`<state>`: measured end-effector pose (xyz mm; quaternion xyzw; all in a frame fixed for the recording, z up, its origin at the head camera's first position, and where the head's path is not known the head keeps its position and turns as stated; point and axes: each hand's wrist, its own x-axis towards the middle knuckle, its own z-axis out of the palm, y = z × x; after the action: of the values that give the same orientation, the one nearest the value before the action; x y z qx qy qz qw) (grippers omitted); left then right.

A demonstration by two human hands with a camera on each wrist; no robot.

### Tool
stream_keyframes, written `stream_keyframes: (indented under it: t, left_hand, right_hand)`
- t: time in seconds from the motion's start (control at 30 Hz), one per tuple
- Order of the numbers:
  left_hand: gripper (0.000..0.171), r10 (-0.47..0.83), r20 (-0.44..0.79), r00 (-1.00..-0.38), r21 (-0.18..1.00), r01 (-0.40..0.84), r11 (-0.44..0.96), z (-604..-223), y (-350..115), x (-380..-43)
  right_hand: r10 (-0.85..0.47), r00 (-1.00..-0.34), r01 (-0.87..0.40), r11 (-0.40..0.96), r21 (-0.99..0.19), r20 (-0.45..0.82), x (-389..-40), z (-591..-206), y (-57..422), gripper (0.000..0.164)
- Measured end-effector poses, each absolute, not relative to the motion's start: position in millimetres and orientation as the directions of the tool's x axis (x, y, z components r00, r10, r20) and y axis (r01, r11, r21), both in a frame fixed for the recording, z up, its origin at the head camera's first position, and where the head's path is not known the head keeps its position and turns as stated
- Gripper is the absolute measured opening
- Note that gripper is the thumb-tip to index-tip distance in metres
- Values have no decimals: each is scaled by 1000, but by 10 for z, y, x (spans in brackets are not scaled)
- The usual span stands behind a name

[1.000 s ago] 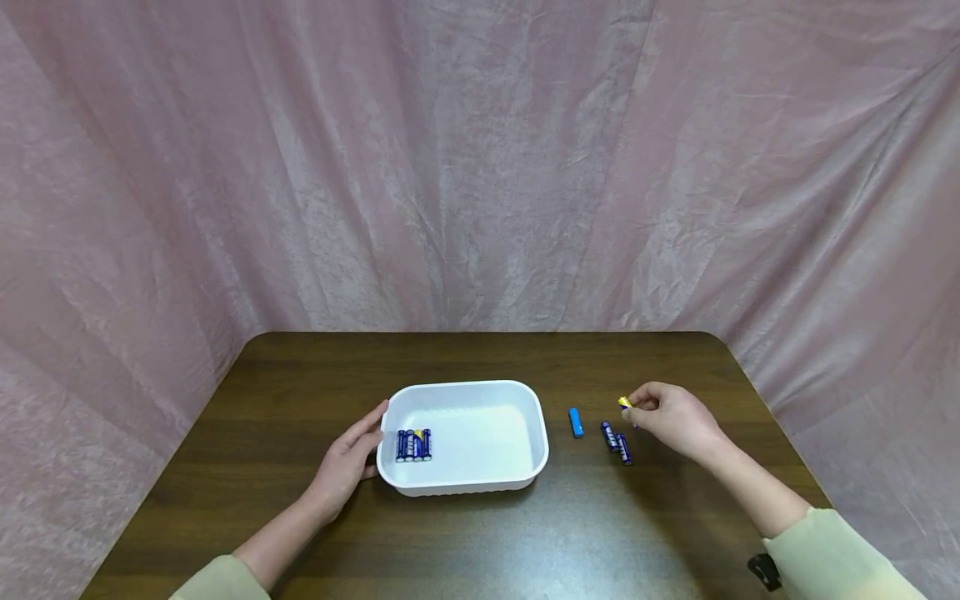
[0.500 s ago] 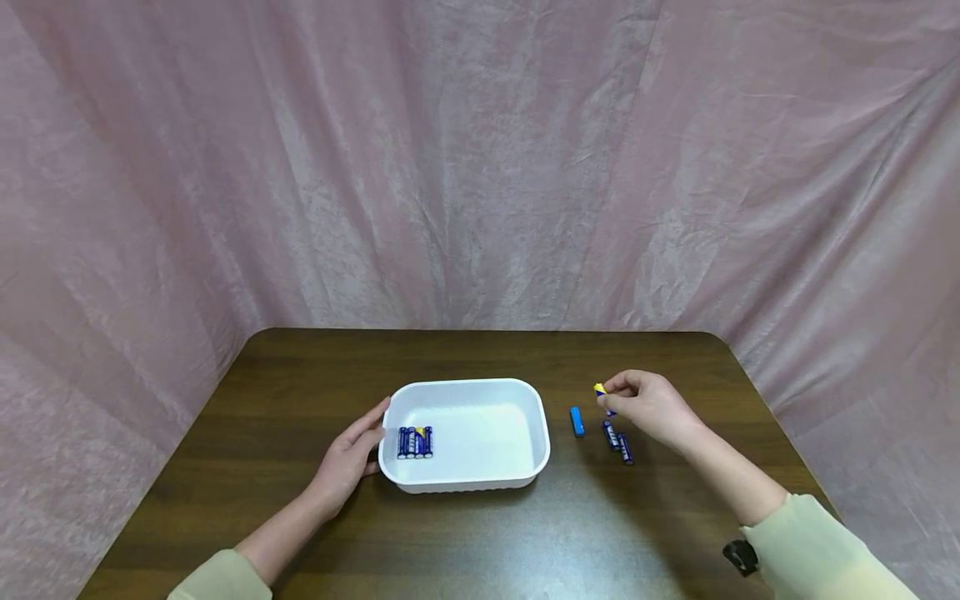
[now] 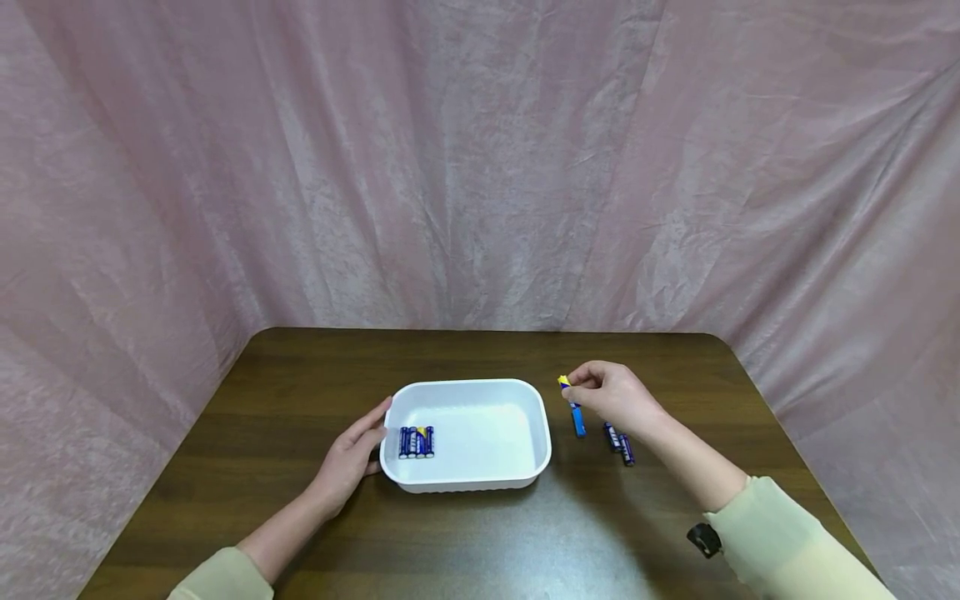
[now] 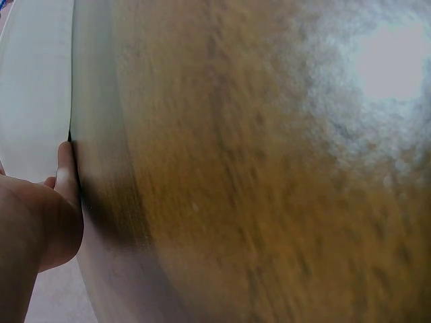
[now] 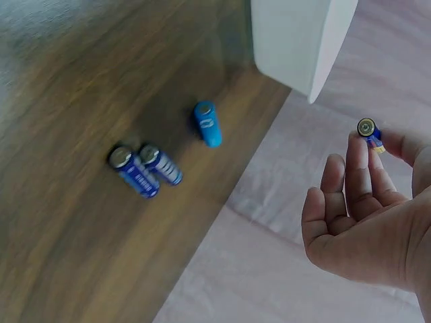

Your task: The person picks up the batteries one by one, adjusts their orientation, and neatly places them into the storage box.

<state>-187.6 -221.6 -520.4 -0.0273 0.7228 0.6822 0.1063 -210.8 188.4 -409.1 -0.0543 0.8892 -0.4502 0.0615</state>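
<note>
My right hand (image 3: 613,395) pinches a blue battery with a yellow end (image 3: 564,382) between thumb and fingertips, above the table. In the right wrist view one end of that battery (image 5: 366,128) faces the camera. Just below it on the table lies a light blue battery (image 3: 578,423). My left hand (image 3: 347,467) rests against the left side of a white tray (image 3: 471,485), its fingers fairly straight along the wall and rim. Several dark blue batteries (image 3: 412,442), one with a yellow end, lie side by side at the tray's left.
Two dark blue batteries (image 3: 626,451) lie close together on the brown table (image 3: 480,550), right of the light blue one. A pink curtain (image 3: 480,167) hangs behind the table's far edge. A black object (image 3: 704,540) shows under my right sleeve.
My right hand has moved left and away from me, carrying the yellow-ended battery from beyond the loose batteries to above the light blue one. My left hand stays at the tray.
</note>
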Motion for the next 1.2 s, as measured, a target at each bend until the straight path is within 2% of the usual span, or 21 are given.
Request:
stream_keyframes:
  t: [0.53, 1.2]
  left_hand:
    - [49, 102, -197, -975, 979, -190, 77, -5206, -2217, -1877]
    - [49, 106, -190, -976, 980, -183, 72, -5210, -2218, -1879]
  right_hand:
    - [-194, -978, -49, 561, -826, -74, -2196, -4061, 1488, 24]
    - [-239, -967, -75, 599, -797, -89, -2253, -4045, 1043, 18]
